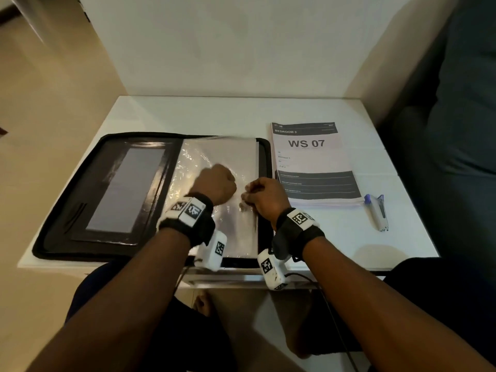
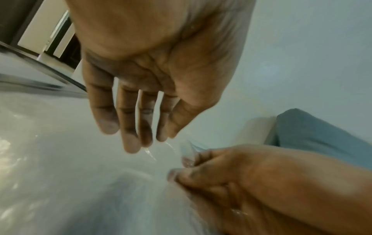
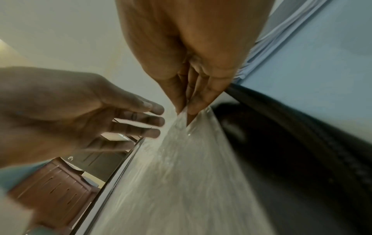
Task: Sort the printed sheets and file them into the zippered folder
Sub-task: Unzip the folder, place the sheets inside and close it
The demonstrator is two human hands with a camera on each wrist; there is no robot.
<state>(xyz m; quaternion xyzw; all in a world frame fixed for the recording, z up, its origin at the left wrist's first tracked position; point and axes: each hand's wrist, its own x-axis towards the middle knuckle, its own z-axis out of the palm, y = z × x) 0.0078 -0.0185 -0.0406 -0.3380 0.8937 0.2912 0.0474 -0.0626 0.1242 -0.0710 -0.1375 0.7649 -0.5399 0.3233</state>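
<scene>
The black zippered folder (image 1: 53, 210) lies open on the white surface (image 1: 402, 237). A clear plastic sleeve (image 1: 214, 154) inside it is pinched at its edge by the right hand (image 1: 264, 198), seemingly to open it; the left hand (image 1: 216, 183) hovers above with relaxed fingers, empty. The stacked printed sheets (image 1: 314, 162) wait beside the folder's right edge.

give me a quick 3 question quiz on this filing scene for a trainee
1. True or false: the right hand pinches the edge of a clear plastic sleeve in the open folder.
2. Multiple choice: where is the stack of printed sheets headed WS 07? A) inside the sleeve B) on the table to the right of the folder C) under the left hand
3. Fill in: the thing lying just right of the stack is a ____.

Key: 1 true; 2 B; 3 pen
</scene>
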